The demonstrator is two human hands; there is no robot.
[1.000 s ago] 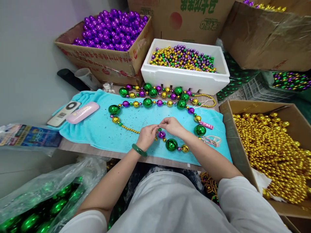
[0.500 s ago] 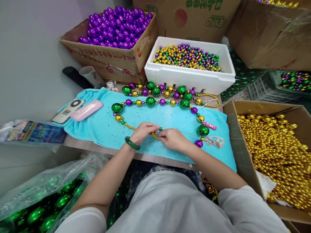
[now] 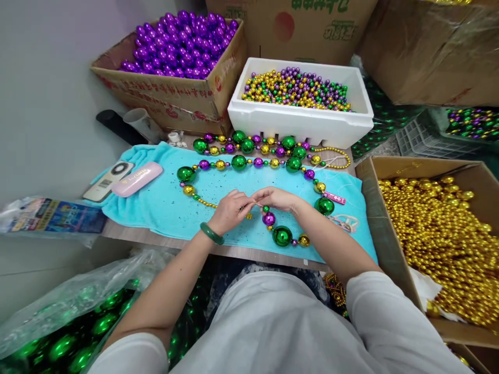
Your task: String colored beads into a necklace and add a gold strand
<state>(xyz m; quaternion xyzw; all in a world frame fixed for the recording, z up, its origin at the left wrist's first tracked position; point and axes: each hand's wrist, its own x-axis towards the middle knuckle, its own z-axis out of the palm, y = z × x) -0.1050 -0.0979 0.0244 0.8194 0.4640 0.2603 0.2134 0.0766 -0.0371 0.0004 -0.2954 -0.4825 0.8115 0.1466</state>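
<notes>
We look down on a narrow wooden table (image 3: 156, 240) set against a plain grey wall (image 3: 47, 78), crowded all round with stock. A turquoise terry towel (image 3: 163, 205), soft and dusted with dark specks, covers most of the top.

On the towel the bead strand (image 3: 238, 163) lies in a wide loop of glossy, mirror-bright balls: large green, medium purple and gold, and fine gold ones along its left side. The left hand (image 3: 230, 210), with a smooth green bangle (image 3: 211, 233) on its wrist, and the right hand (image 3: 278, 199) meet at the loop's near side, fingertips pressed together, each pinching the strand where the fine gold beads reach a small green one.

A second strand (image 3: 249, 145) lies just beyond, at the towel's far edge. To the left rest a rounded pink case (image 3: 137, 178) and a flat white remote (image 3: 108, 181).

Far left stands a worn cardboard box (image 3: 175, 106) heaped with purple balls; beside it is a white foam box (image 3: 296, 124) of small mixed beads. At the right an open carton (image 3: 374, 171) holds gold beads. Near left, a crinkled clear plastic bag (image 3: 70, 301) holds green balls.
</notes>
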